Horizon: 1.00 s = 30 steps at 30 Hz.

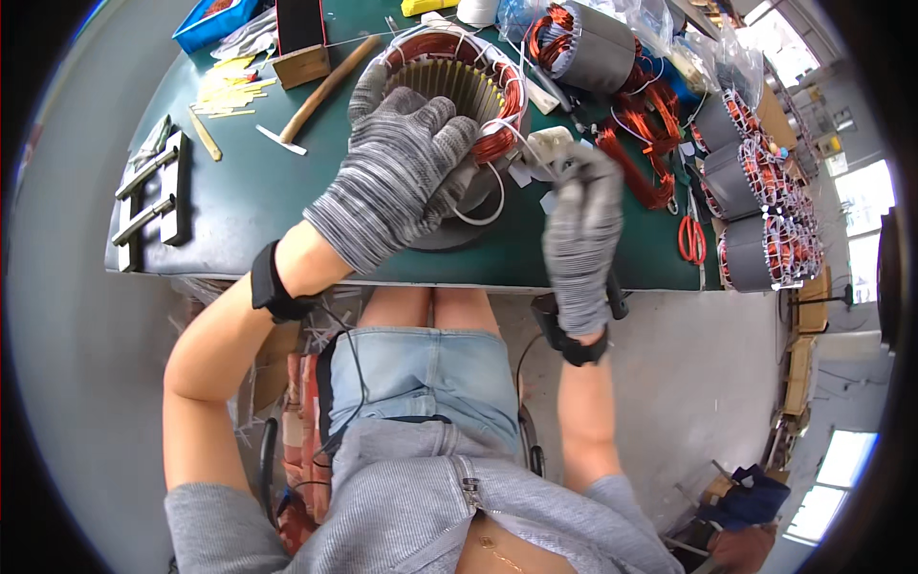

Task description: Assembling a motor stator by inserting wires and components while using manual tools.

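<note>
A motor stator [497,81] stands on the green table in front of me, its copper windings tied round the rim with white cord and yellow strips lining its slots. My left hand [402,172], in a grey striped knit glove, grips the stator's near left rim, fingers curled over the windings. A white cord [521,137] runs from the stator's right side to my right hand [583,215], gloved alike and slightly blurred. Its fingers are pinched together on the cord. A loop of the cord hangs below the rim, between my hands.
To the left lie a hammer [325,96], yellow strips [229,91] and a metal frame [153,196]. A blue bin [212,24] stands behind them. Another stator [593,48], copper coils [641,158] and red-handled scissors [691,239] lie right. Several stators [741,182] line the right edge.
</note>
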### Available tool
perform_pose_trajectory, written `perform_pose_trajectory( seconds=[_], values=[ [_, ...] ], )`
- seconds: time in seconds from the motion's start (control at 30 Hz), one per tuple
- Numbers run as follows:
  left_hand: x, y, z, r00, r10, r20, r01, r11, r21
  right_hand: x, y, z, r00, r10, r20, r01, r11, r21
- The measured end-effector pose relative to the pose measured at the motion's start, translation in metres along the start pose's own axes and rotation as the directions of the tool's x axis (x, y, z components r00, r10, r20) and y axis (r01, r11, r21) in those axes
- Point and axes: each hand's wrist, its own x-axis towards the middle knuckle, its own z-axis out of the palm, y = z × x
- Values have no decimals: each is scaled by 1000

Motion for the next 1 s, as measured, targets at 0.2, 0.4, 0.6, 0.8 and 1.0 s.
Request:
perform_pose_trajectory(
  seconds=[0.2,0.4,0.6,0.8,1.0],
  values=[
    [-5,-9,1,999,34,-19,-35,997,-65,-11,-24,27,997,-11,80,-3,987,164],
    [-4,-6,-3,998,55,-16,-56,995,-80,-26,-40,-60,977,207,-58,21,175,984],
    [-6,-5,0,997,45,-56,-48,997,-68,-76,-26,-34,885,450,122,-451,892,-17],
    [-6,-8,11,1000,-2,-20,3,999,42,2,-34,30,979,-199,51,205,930,-305],
    [-12,-7,10,994,-53,-96,41,991,-128,2,-46,31,934,330,133,-347,761,548]
  ],
)
